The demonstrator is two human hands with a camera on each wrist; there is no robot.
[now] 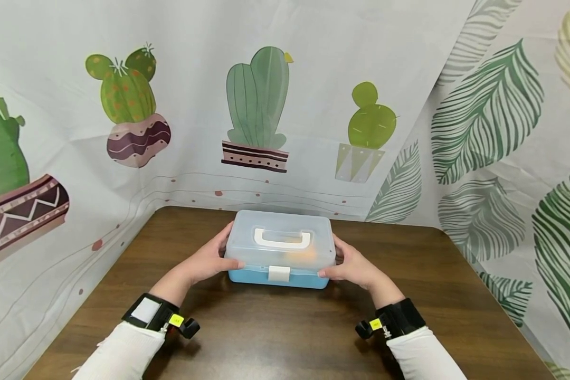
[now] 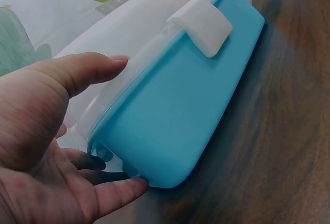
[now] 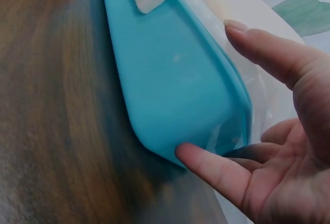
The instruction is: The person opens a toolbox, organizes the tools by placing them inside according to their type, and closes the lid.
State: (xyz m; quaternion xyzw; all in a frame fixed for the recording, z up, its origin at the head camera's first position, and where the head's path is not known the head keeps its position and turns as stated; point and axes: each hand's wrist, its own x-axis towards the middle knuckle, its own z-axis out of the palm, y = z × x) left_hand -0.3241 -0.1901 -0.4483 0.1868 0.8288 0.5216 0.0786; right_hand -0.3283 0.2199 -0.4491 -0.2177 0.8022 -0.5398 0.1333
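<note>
A plastic storage box with a light blue base stands toward the back of the table. Its cloudy see-through lid is down, and a blurred orange patch shows through it. On top lies a white carrying handle; a white latch hangs over the front seam. My left hand grips the left end, thumb at the lid's front edge and fingers round the side. At the opposite end my right hand holds the box the same way. Both wrist views show fingertips at the lower end corners of the blue base.
The dark wooden table spreads in front of the box and to both sides. Close behind its back edge hangs a white cloth printed with cacti, and a leaf-patterned cloth hangs along the right. Each wrist wears a black strap with a small camera.
</note>
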